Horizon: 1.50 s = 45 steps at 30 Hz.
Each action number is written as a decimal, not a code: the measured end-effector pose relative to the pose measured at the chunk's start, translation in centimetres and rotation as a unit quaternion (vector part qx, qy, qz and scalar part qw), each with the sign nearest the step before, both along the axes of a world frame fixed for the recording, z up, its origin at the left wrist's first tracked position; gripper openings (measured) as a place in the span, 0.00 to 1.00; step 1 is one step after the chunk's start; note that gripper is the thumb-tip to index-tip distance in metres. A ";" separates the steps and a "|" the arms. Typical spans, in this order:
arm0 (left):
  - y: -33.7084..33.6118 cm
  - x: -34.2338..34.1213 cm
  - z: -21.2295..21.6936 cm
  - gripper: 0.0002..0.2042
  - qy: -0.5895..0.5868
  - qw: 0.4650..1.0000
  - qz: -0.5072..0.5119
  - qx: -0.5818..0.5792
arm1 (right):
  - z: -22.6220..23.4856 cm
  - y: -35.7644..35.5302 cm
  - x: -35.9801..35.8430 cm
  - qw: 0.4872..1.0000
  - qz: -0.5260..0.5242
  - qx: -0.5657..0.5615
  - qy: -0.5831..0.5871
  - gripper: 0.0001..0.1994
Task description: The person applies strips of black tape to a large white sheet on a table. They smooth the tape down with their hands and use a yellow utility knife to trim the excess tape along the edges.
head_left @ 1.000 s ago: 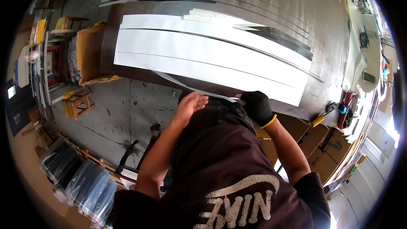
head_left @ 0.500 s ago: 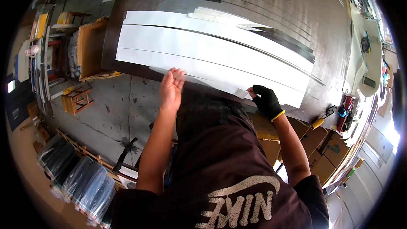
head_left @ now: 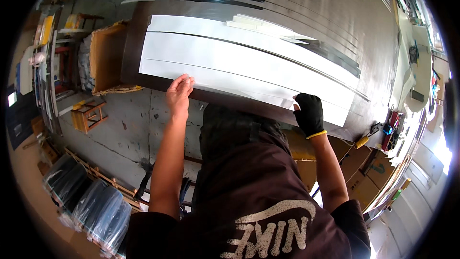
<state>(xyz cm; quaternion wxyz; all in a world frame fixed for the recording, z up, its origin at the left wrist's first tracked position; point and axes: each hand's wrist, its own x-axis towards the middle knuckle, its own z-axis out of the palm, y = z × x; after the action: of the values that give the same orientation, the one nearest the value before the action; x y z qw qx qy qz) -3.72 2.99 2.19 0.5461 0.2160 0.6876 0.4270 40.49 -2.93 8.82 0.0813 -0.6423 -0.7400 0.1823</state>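
Your bare left hand [head_left: 179, 93]: fingers flat on the near edge of the long white sheet strips [head_left: 249, 67] | your black-gloved right hand [head_left: 309, 113]: pressing the same edge, well apart | dark metal table [head_left: 311, 9] beyond both hands

likely workshop, large worktable [head_left: 306, 14], cardboard boxes [head_left: 364, 182], concrete floor [head_left: 120, 129]

White strips [head_left: 249, 67] lie on a dark grey table [head_left: 311, 9]; the right hand [head_left: 309, 113] wears a black, yellow-cuffed glove.

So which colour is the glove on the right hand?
Black, with a yellow cuff; the right hand shows best in the head view.
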 end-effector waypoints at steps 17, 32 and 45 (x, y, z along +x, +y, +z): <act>2.2 -3.2 3.7 0.14 -0.145 0.989 -0.014 0.029 | -1.4 11.4 -28.0 0.912 -0.008 -0.242 0.331 0.11; 4.3 -9.6 -0.3 0.17 0.209 0.959 0.018 0.191 | -1.7 16.0 -34.2 0.944 0.014 -0.211 0.254 0.13; 5.8 -11.5 -4.2 0.22 0.545 0.803 -0.041 0.239 | -5.2 19.9 -40.3 0.981 0.054 -0.059 0.176 0.12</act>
<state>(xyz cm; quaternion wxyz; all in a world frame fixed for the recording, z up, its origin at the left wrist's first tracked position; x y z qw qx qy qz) -15.23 8.82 -2.05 0.0296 0.5650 0.7385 0.3668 0.23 16.93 3.66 0.1624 -0.5628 -0.7357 0.3400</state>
